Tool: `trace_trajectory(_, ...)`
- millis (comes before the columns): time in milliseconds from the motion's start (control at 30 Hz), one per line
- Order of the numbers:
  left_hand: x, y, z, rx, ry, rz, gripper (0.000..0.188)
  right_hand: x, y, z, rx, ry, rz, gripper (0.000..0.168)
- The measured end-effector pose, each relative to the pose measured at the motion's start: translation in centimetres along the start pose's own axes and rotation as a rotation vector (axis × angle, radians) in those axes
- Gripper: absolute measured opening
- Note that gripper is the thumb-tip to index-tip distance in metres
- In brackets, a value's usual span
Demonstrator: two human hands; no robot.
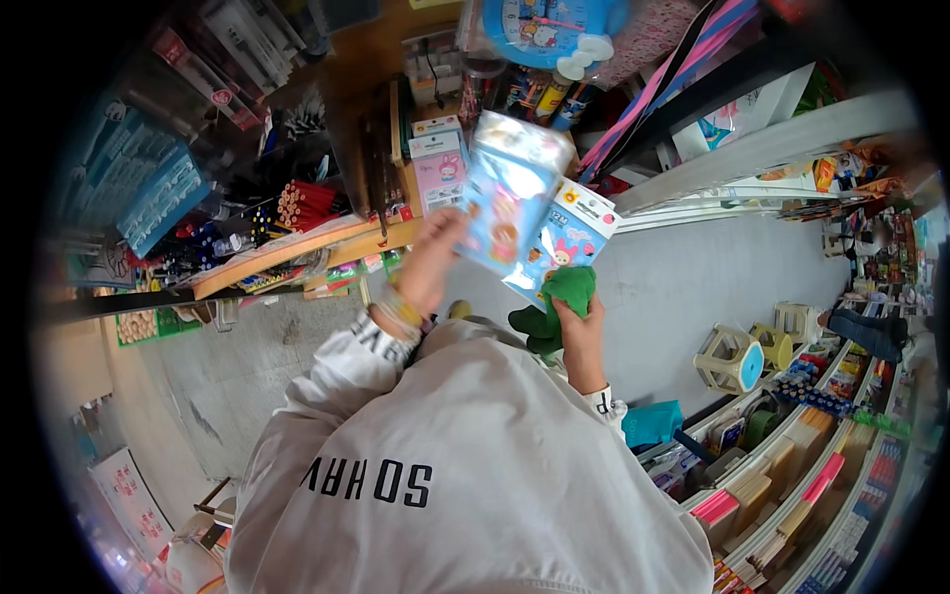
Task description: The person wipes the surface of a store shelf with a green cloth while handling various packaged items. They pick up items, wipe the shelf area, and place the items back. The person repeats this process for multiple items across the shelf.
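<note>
My left hand (436, 256) grips the lower left edge of a shiny plastic packet (508, 200) with a blue cartoon print. Glare washes out its upper part. My right hand (582, 334) is closed around a crumpled green cloth (570, 291), part of which hangs down on the left. Just above that cloth, a second blue cartoon packet (568, 241) with a white header is held up at a slant, its lower corner behind the cloth. The left packet overlaps the edge of this second one. Behind them, a pink rabbit-print packet (439, 174) stands on the wooden shelf.
A wooden shelf edge (297, 252) runs along the front left, with red pencils (304, 206) and pens behind it. A blue alarm clock (545, 30) is at the top. Plastic stools (731, 360) stand on the grey floor at right, beside stocked shelves (787, 460). A person's legs (865, 330) show at far right.
</note>
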State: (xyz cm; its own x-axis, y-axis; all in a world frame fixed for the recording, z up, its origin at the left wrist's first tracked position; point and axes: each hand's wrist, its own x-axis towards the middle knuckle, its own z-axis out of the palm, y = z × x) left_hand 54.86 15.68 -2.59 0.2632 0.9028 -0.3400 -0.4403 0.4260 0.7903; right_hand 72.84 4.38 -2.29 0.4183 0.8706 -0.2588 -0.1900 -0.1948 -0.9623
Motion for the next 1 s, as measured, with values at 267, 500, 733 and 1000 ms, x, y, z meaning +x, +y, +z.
trace_trajectory(267, -2.7, -1.2, 3.6, 0.272, -0.13, -0.033, 0.032, 0.4, 0.5, 0.3, 0.147, -0.048, 0.029, 0.032)
trace_trajectory(500, -2.3, 2.1, 2.1, 0.215, -0.501, -0.466, 0.041, -0.5, 0.4, -1.0, -0.052, 0.172, -0.247, 0.027)
trace_trajectory(733, -4.0, 0.2, 3.8, 0.364, -0.468, -0.069, 0.047, -0.6, -4.3, 2.8, -0.922, -0.204, -0.877, 0.054)
trace_trajectory(1000, -5.3, 2.1, 4.1, 0.698, -0.713, -0.075, 0.044, 4.6, -6.1, 2.9, -0.246, 0.083, -0.464, 0.042)
